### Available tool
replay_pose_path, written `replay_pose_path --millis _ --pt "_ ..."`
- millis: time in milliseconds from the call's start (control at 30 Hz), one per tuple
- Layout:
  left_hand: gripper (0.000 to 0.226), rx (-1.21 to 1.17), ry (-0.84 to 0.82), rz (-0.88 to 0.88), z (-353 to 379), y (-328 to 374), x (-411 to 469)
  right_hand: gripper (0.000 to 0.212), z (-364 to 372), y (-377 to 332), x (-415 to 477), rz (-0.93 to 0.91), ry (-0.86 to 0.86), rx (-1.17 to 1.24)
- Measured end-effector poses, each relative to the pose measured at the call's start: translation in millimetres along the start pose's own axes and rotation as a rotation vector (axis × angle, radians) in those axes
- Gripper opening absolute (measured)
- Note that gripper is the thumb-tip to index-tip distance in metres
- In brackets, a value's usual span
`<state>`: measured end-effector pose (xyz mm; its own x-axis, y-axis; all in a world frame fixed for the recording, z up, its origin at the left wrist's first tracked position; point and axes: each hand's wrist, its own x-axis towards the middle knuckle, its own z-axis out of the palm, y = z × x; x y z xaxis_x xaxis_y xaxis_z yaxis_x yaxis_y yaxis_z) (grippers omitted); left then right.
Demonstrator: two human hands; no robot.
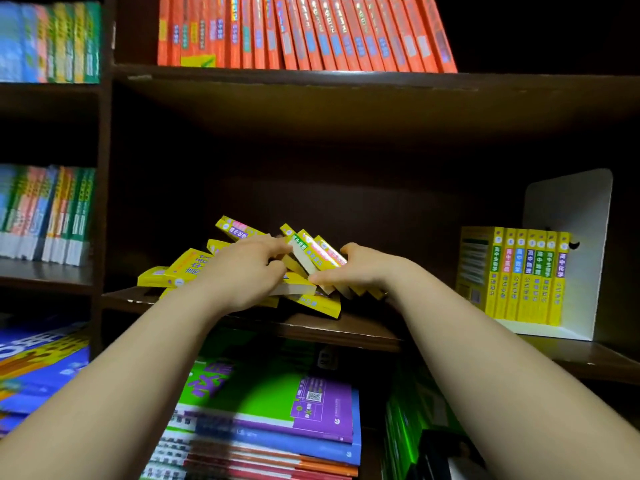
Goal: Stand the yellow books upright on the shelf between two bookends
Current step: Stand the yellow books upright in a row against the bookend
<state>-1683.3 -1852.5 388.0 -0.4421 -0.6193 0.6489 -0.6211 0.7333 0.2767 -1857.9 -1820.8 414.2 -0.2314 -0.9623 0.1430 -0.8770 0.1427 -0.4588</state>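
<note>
A loose heap of small yellow books [194,268] lies tumbled on the dark wooden shelf [346,329]. Both hands are in the heap. My left hand [242,271] and my right hand [360,268] together clasp a leaning group of yellow books [313,252] from either side. Further right, several yellow books [519,275] stand upright with their spines outward, against a white metal bookend [568,244]. I see only this one bookend.
Orange books [304,29] lean in a row on the shelf above. Blue and green books [45,213] fill the left bay. Flat stacks of large green and purple books [263,403] lie below. A gap of bare shelf separates the heap from the standing row.
</note>
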Motion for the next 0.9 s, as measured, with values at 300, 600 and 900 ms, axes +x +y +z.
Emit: replay_pose_path --millis 300,600,900 --pt "0.041 0.019 0.046 0.039 3.4 -2.3 -5.3 0.046 6.9 -9.5 0.6 0.002 0.133 -0.302" --pt "0.040 -0.049 0.020 -0.014 2.3 -0.8 -5.0 0.046 11.1 19.5 -21.5 0.023 0.480 -0.163" --pt "0.059 -0.480 0.232 0.121 16.8 69.6 11.7 0.039 -2.7 48.0 -61.5 -0.095 0.676 0.304"
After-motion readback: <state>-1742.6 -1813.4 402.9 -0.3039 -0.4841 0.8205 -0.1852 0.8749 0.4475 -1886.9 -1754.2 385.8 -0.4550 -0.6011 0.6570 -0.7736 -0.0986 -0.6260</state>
